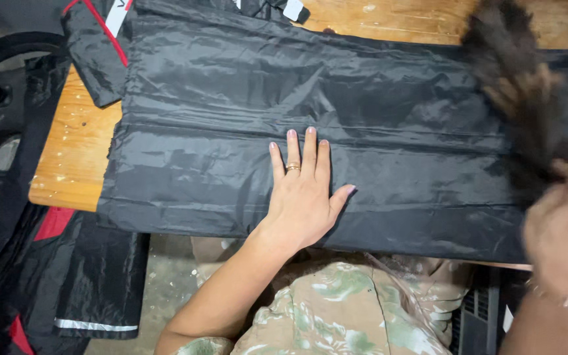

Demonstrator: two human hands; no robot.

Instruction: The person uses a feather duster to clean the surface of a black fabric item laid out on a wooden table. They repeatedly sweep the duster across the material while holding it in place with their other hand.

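A black, glossy garment (376,125) of thin waterproof-looking fabric is lying spread flat across the wooden counter (73,151), covering most of it and hanging slightly over the near edge. Its surface is showing fine wrinkles and long horizontal fold lines running from side to side. The left hand (304,197) is pressing down flat on the middle of the fabric, palm down, fingers straight and close together, thumb splayed out, a ring on one finger; it is gripping nothing. The right hand (563,230), blurred at the right edge, is curling around the handle of a dark bristly brush (514,85), which is lying over the right part of the garment. More black clothing with red trim (93,39) is sitting at the counter's far left corner.
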